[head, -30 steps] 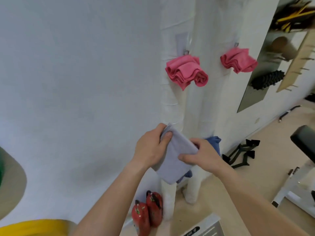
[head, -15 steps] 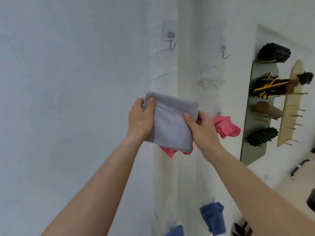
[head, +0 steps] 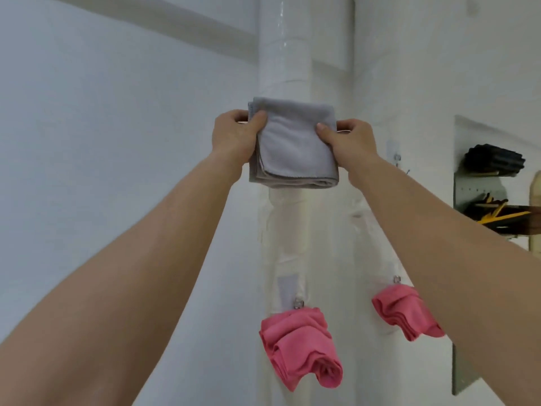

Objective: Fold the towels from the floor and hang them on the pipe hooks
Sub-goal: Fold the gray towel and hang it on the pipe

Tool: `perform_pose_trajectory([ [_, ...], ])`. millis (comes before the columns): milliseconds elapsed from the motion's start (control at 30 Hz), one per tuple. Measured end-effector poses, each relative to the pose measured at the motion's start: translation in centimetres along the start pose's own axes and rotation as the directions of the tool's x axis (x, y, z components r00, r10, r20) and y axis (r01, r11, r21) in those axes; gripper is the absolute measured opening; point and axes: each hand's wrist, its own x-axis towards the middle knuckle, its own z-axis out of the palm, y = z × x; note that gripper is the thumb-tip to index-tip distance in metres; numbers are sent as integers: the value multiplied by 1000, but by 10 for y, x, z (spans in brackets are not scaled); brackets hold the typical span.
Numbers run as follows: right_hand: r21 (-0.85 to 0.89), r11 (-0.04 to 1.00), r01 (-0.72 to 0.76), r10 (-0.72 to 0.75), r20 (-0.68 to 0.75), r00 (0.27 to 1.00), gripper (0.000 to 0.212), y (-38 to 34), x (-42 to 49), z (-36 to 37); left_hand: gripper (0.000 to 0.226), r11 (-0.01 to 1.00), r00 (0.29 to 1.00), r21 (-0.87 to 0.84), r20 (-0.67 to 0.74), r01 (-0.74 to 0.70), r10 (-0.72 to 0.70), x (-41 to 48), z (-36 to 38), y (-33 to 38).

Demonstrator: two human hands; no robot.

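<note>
Wrapped white pipe (head: 283,54) — upright, far centre. Folded grey towel (head: 295,150) — held high in front of the pipe. One pink towel (head: 301,344) hangs from a hook (head: 298,303) low on the same pipe, a second pink towel (head: 401,312) to its right. Hands: left hand (head: 234,136) and right hand (head: 351,139) each pinch an upper corner of the grey towel, thumbs in front

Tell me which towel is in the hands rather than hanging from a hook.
The grey towel, folded flat, gripped by the left hand and right hand; both pink towels hang bunched from hooks lower down.
</note>
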Motion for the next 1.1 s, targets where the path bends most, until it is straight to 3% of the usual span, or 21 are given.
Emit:
perform_pose_trajectory([
  [167, 53, 992, -114, 108, 109, 988, 32, 16, 28, 9, 12, 989, 990, 76, 44, 130, -134, 27, 2, -24],
  [333, 131, 934, -334, 296, 244, 924, 17, 55, 7, 2, 16, 954, 955, -127, 155, 272, -252, -2, 0, -69],
  [433, 204, 907, -370, 310, 275, 910, 13, 66, -3, 0, 23, 930, 939, -181, 192, 319, -284, -16, 1, -76],
  [533, 233, 927, -293, 234, 252, 939, 15, 65, -5, -2, 34, 964, 965, -93, 109, 249, -239, -17, 3, -69],
  [667, 144, 980, -140, 111, 187, 976, 27, 62, -4, -10, 40, 989, 997, 142, -45, -51, 58, -15, 2, -57],
  [733, 12, 999, 41, -41, 75, 996, 39, 59, -2, -14, 38, 937, 977, 288, -16, -197, 211, -15, 1, -48],
  [800, -91, 972, 219, -216, 40, 976, 35, 53, 0, -17, 29, 879, 954, 378, 43, -292, 298, -12, -1, -44],
  [867, -90, 959, 267, -259, 96, 961, 21, 45, 1, -17, 25, 855, 945, 411, 68, -318, 319, -9, -4, -44],
  [967, -41, 984, 173, -161, 213, 964, 24, 34, 1, -18, 14, 876, 959, 395, 67, -278, 274, -9, -7, -38],
  [1033, -88, 982, 165, -128, 328, 936, 37, 30, 1, -22, 32, 862, 970, 444, 122, -244, 211, -15, -5, -28],
  [1100, -186, 956, 225, -126, 435, 892, 42, 24, -1, -26, 47, 773, 963, 577, 203, -263, 176, -20, 0, -19],
])
